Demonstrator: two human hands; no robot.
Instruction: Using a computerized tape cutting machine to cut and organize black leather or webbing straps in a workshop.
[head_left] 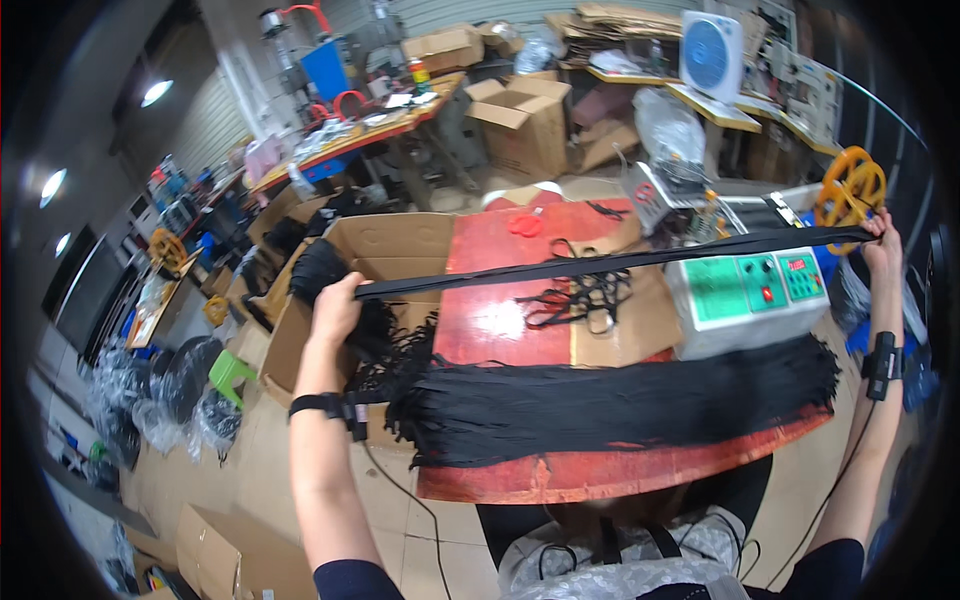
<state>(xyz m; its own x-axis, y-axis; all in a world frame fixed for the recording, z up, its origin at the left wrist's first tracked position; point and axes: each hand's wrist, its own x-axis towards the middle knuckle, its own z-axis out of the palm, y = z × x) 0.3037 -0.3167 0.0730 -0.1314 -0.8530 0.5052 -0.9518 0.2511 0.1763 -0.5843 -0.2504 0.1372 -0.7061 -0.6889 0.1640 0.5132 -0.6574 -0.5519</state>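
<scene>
A bundle of black straps (pixel 600 262) is stretched taut across the view between my two hands, above the table. Its left end is gripped by my left hand (pixel 338 308), over the cardboard box at the table's left. At the far right, beside the yellow reel, my right hand (pixel 881 240) is closed around the other end. Below the bundle, a thick pile of black straps (pixel 620 405) lies lengthwise along the near side of the red table (pixel 490 482). A few loose black straps (pixel 590 300) lie tangled on a cardboard sheet (pixel 625 345).
A green-and-white control machine (pixel 750 290) stands on the table's right, with a yellow reel (pixel 850 185) behind it. The open cardboard box (pixel 390 235) at the left holds more black straps. Farther back are another open box (pixel 520 120), a workbench (pixel 350 140) and a fan (pixel 711 55).
</scene>
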